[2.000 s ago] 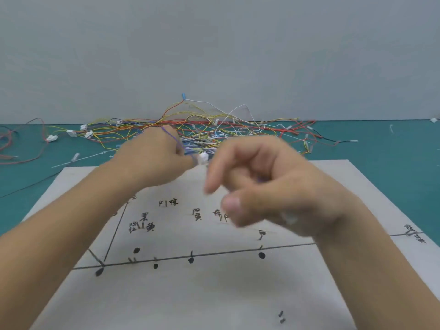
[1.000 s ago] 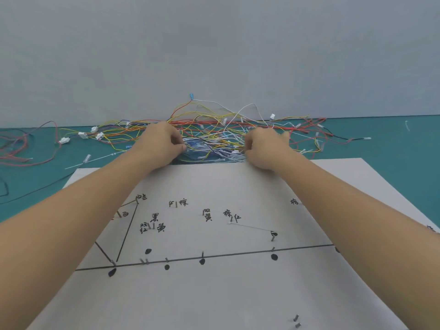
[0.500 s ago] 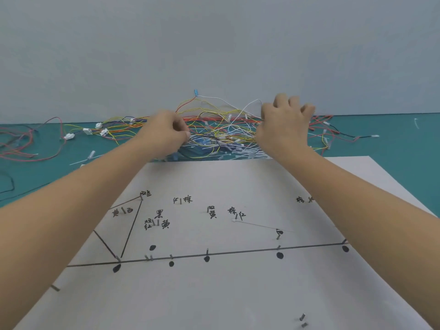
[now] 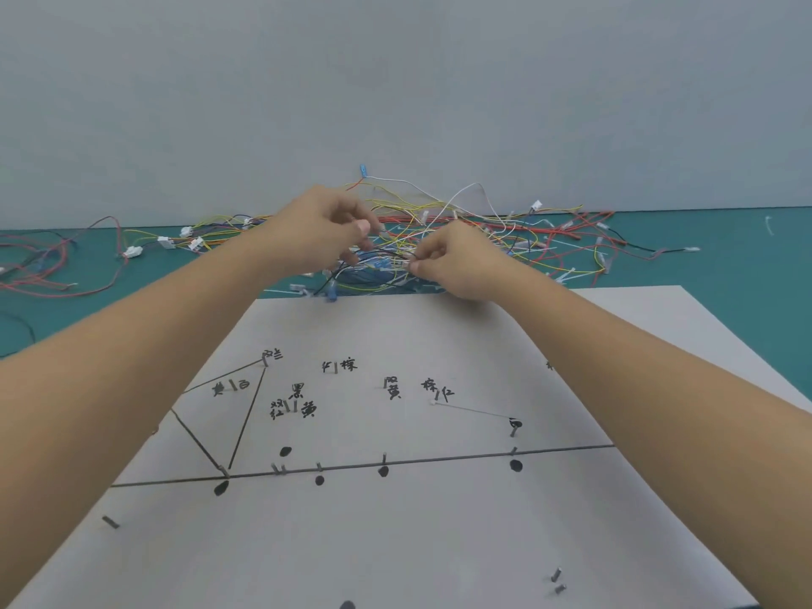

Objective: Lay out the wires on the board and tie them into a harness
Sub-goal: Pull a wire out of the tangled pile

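Both hands work in the tangled wire pile point(image 4: 439, 239) at upper centre of the frame, just beyond the far edge of the board point(image 4: 417, 542). The left hand point(image 4: 323, 232) has its fingers curled loosely around strands; the right hand point(image 4: 452, 261) pinches thumb and forefinger together on a thin dark wire point(image 4: 351, 268). Judging from this, one lead is being singled out: draw it slowly, steadying the heap, so neighbours stay put.
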`<state>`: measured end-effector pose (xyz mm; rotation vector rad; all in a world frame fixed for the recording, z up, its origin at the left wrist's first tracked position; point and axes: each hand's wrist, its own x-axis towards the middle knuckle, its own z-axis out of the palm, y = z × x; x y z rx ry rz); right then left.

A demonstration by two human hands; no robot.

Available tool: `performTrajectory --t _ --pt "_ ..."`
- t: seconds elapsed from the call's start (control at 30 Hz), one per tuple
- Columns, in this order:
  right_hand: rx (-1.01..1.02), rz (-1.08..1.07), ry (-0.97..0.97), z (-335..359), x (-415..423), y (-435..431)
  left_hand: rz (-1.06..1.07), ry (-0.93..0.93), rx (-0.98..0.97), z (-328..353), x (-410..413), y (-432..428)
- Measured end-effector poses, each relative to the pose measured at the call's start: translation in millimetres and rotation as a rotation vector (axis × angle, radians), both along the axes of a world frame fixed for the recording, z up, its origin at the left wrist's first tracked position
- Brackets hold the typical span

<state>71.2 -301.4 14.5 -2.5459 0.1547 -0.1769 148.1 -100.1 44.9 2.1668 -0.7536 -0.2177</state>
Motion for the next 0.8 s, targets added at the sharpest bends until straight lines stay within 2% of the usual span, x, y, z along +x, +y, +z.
performTrajectory --t 0.13,0.23,0.4,0.5,0.6,0.8 --pt "-0.018 -0.003 0.043 -5 -7 -4 0.136 -0.175 0.144 -18 15 5" --pt "-0.003 0.034 0.032 -7 -9 -1 0.144 -0.152 0.199 -27 17 -2" --pt "0.129 0.053 -0.1 -11 -11 8 0.209 -0.146 0.147 -29 23 -12" --pt "0.08 0.117 -0.108 -14 -10 16 0.239 -0.092 0.036 -21 26 -11" --pt "-0.04 0.081 -0.143 -17 1 21 0.244 -0.091 -0.161 -7 23 -9" --pt "-0.226 -0.212 -0.13 -23 32 17 0.252 -0.132 -0.596 39 -2 1"
